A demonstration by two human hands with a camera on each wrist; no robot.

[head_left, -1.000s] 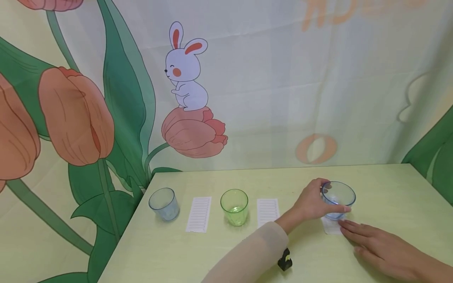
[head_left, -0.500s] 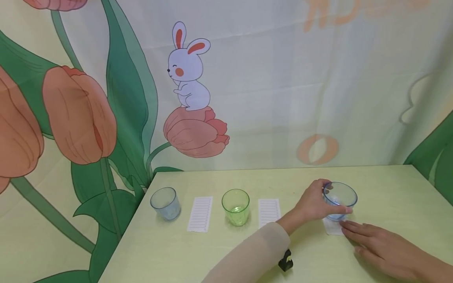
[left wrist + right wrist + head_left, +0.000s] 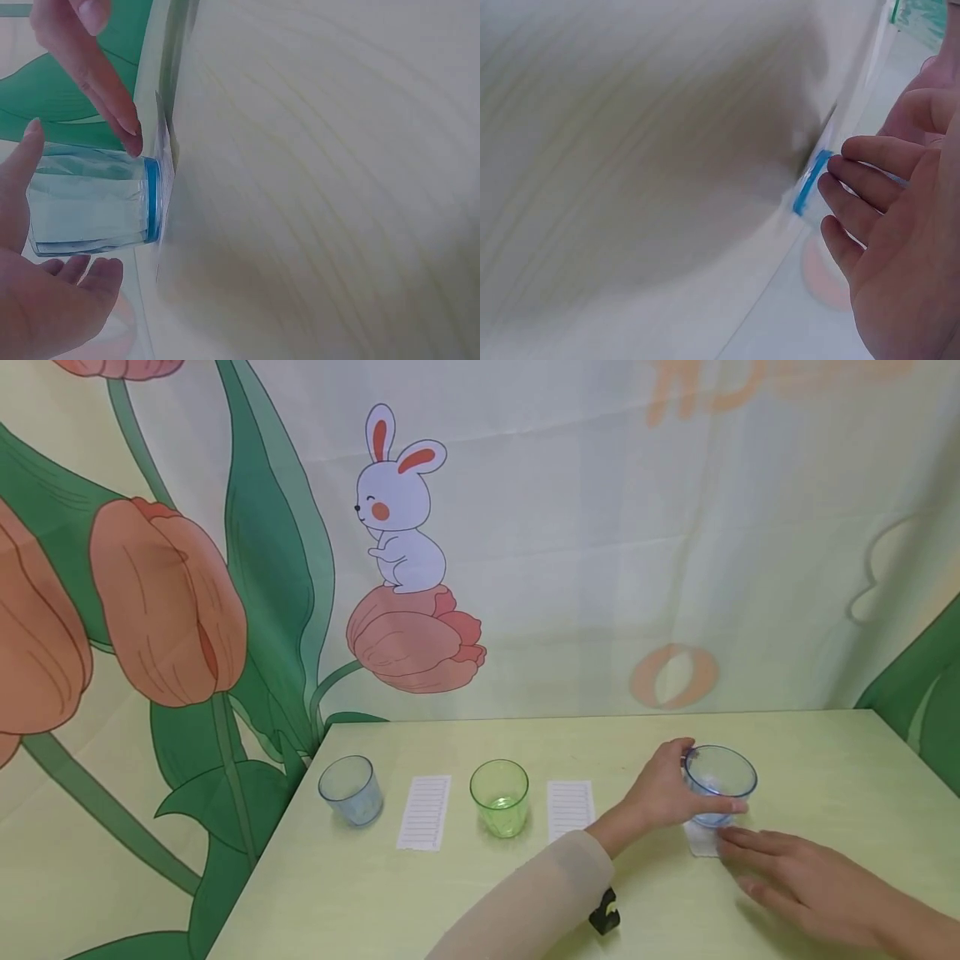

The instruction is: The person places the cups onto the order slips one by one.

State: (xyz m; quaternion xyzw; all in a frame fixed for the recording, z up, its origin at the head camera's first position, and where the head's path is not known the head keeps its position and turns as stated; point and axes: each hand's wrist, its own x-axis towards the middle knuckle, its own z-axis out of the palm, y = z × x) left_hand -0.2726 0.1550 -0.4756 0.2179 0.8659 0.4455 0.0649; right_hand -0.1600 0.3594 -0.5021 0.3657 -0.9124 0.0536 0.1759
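At the right of the table, my left hand (image 3: 660, 789) holds a clear blue glass (image 3: 723, 772) around its side, thumb toward the front. The glass stands upright on a white paper slip (image 3: 702, 842), its thick blue base (image 3: 152, 199) right over the paper in the left wrist view. Most of the slip is hidden under the glass and the hands. My right hand (image 3: 813, 881) has its fingers extended, fingertips right at the slip's edge and close by the glass's base. Those fingers (image 3: 855, 202) look nearly straight in the right wrist view.
Left along the table (image 3: 360, 910) stand a green glass (image 3: 501, 810) and a pale blue glass (image 3: 352, 793). Lined paper strips (image 3: 424, 814) (image 3: 570, 810) lie between the glasses. A small black object (image 3: 604, 913) sits by my left sleeve (image 3: 536, 893). A printed cloth (image 3: 562, 527) hangs behind.
My right hand has shifted slightly left toward the slip over the last half second. My left hand and the blue glass stay in place.
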